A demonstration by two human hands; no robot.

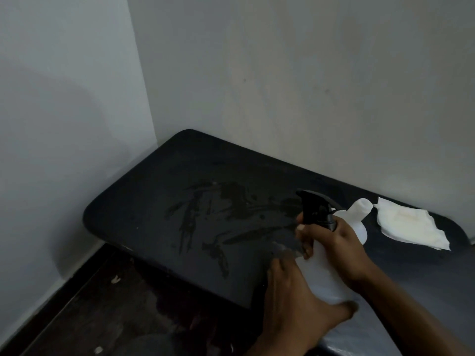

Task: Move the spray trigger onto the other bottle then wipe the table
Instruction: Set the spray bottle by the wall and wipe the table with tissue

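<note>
1. The black spray trigger [315,210] sits on the neck of a translucent white bottle [322,271], which is held above the near edge of the tabletop [159,191]. The nozzle points left and away, toward the wet streaks [205,217].
2. The right hand [334,242] wraps around the bottle's neck and shoulder just under the trigger, fingers curled around the collar.
3. The left hand [295,296] grips the lower body and base, thumb under the bottom.
4. The held bottle's long axis runs from the left hand up and away to the trigger, close to upright with a slight lean.
5. A second bottle [359,217], open-necked with no cap, stands on the tabletop just beyond the right hand and partly hidden by it. I cannot tell whether the collar is being tightened or loosened.
6. A crumpled white cloth [411,223] lies flat to the right of the open bottle, touching or nearly touching it.
7. My judgement is that the right hand is nearer to both the open bottle and the cloth, so a reach for either would go right and away, past the open neck.
</note>
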